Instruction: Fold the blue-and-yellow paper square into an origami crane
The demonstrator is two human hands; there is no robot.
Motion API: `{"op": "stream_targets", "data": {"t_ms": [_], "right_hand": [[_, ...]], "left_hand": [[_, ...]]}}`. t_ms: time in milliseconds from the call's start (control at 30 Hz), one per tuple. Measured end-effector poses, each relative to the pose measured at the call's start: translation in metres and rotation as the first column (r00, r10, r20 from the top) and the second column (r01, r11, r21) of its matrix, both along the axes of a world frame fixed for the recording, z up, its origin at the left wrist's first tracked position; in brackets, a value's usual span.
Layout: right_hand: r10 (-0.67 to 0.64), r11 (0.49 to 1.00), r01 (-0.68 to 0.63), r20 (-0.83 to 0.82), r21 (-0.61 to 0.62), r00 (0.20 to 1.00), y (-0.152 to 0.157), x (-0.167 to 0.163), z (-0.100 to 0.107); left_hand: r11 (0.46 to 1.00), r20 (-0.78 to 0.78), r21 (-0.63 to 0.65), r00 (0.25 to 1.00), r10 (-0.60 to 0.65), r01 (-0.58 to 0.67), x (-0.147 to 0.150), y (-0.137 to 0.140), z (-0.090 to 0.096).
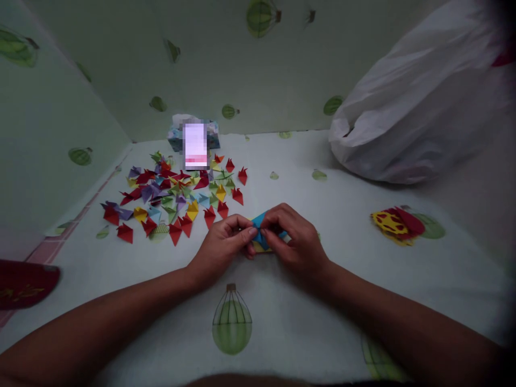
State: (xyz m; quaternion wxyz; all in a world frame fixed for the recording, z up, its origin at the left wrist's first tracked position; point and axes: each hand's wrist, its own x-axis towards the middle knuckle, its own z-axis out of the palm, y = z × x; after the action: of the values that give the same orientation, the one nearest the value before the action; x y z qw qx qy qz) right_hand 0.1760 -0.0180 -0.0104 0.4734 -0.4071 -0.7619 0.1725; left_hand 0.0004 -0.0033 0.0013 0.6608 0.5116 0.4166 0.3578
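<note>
Between my two hands is a small piece of blue origami paper (258, 220), partly folded. My left hand (230, 237) pinches its left side between thumb and fingers. From the right, my right hand (296, 236) pinches the same paper with thumb and forefinger, the fingertips of both hands almost meeting. Fingers cover much of the paper, so its full shape is hidden. Beneath it shows the yellowish edge of something flat (264, 250), maybe more paper. Many folded paper cranes (175, 223) in red, yellow, green, purple and blue lie spread beyond my left hand.
A phone with a lit, blurred screen (195, 142) leans against a tissue box (214, 134) at the back. To the right stand a large white plastic bag (395, 123) and red and yellow paper cutouts (393, 223). A dark red object (28, 284) sits at the left edge.
</note>
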Motion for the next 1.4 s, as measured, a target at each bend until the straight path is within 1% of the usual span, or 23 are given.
{"op": "stream_targets", "data": {"t_ms": [133,333,633,833,967,1067,1167,1267,1400], "right_hand": [[0.005,1.000,-0.005,0.002,0.014,1.000,-0.0007,-0.0005,0.0011],[0.011,0.996,-0.013,0.022,0.083,1.000,-0.0016,-0.0013,0.0026],[0.013,0.993,-0.017,0.036,0.113,0.999,-0.0028,-0.0020,0.0035],[0.017,0.981,-0.025,0.046,0.194,0.999,-0.0020,-0.0012,0.0025],[0.024,0.979,-0.032,0.043,0.199,0.999,-0.0029,-0.0005,0.0034],[0.036,0.983,-0.036,0.003,0.178,0.999,-0.0047,-0.0013,0.0047],[0.038,0.995,-0.032,-0.070,0.092,0.997,-0.0066,-0.0029,0.0049],[0.065,0.998,-0.064,-0.125,0.009,0.990,-0.0078,-0.0040,0.0041],[0.107,0.990,-0.120,-0.168,-0.073,0.980,-0.0080,-0.0037,0.0041]], "left_hand": [[1.000,0.011,0.009,1.000,0.020,-0.020,0.0002,-0.0015,-0.0002],[0.999,0.026,0.021,0.999,0.043,-0.044,0.0004,-0.0018,-0.0006],[0.997,0.054,0.047,0.996,0.065,-0.067,-0.0004,-0.0022,-0.0009],[0.996,0.080,0.038,0.994,0.072,-0.075,-0.0007,-0.0010,-0.0036],[0.993,0.099,0.052,0.990,0.102,-0.107,-0.0018,0.0014,-0.0056],[0.988,0.087,0.091,0.989,0.116,-0.124,-0.0026,0.0023,-0.0044],[0.973,0.057,0.181,0.989,0.135,-0.143,-0.0032,0.0028,-0.0025],[0.945,0.042,0.280,0.986,0.163,-0.168,-0.0040,0.0032,-0.0027],[0.919,0.049,0.348,0.982,0.180,-0.186,-0.0052,0.0043,-0.0058]]}}
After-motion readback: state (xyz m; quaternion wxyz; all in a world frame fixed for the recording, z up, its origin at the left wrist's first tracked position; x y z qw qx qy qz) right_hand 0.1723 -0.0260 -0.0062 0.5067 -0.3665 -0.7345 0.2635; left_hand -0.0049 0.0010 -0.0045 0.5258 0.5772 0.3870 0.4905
